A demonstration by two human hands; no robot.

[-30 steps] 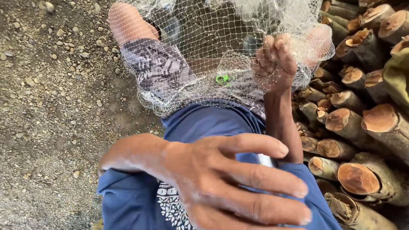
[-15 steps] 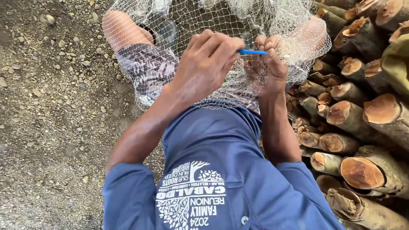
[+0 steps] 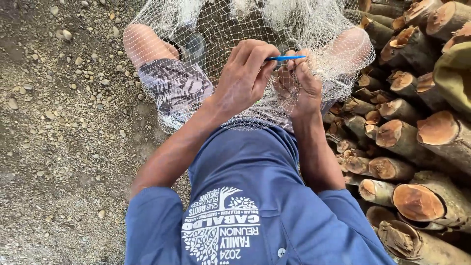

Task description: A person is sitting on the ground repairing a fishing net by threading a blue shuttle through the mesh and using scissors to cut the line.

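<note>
The left hand (image 3: 244, 76) is closed around a thin blue plastic netting needle (image 3: 286, 58), pinching it between the thumb and fingers. The needle lies flat and points to the right, and its tip touches the right hand (image 3: 298, 83). The right hand is curled shut and pinches a bit of the white mesh fishing net (image 3: 314, 24). The net is spread over the person's knees and lap. Just beside the right arm sits a stack of cut brown logs (image 3: 417, 137). On the other side is grey pebbly ground (image 3: 59, 108).
</note>
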